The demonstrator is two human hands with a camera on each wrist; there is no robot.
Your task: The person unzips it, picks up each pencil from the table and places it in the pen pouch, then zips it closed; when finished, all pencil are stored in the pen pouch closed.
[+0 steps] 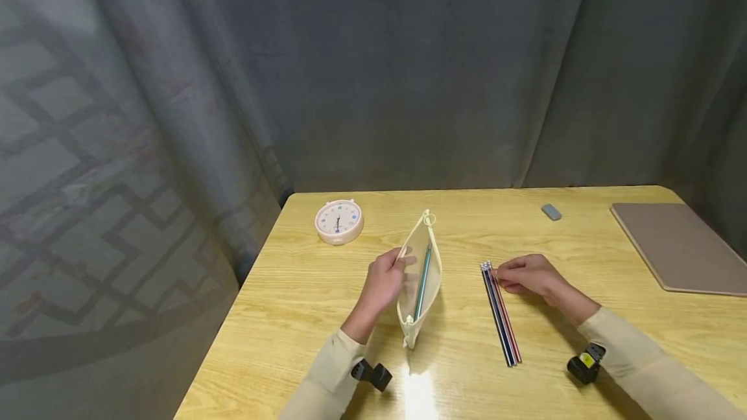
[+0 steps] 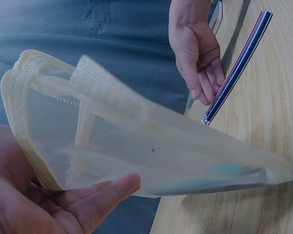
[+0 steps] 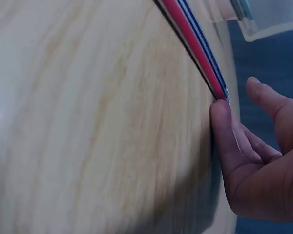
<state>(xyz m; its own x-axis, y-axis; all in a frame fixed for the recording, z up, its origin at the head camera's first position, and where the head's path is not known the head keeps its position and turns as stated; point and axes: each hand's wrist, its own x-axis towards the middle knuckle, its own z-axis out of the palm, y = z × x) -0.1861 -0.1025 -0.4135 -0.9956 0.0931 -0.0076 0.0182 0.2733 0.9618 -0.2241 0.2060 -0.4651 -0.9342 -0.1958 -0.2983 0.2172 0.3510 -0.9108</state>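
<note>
My left hand (image 1: 382, 282) grips the near side of a cream mesh zip pouch (image 1: 433, 285), its thumb and fingers on either side of the wall. The pouch mouth gapes upward, and a teal pencil (image 1: 423, 282) lies inside. To the right, several striped pencils (image 1: 500, 316) in dark blue and red lie side by side on the table. My right hand (image 1: 530, 275) is at their far, silvery ends. In the right wrist view, a fingertip (image 3: 220, 108) touches the pencil ends while the thumb (image 3: 266, 95) stands apart from them.
A pale pink round clock (image 1: 338, 221) sits at the back left of the wooden table (image 1: 292, 316). Toward the back right lies a small grey block (image 1: 551, 212), maybe an eraser. A brown flat board (image 1: 683, 246) covers the right end. Grey curtains (image 1: 379, 70) hang behind.
</note>
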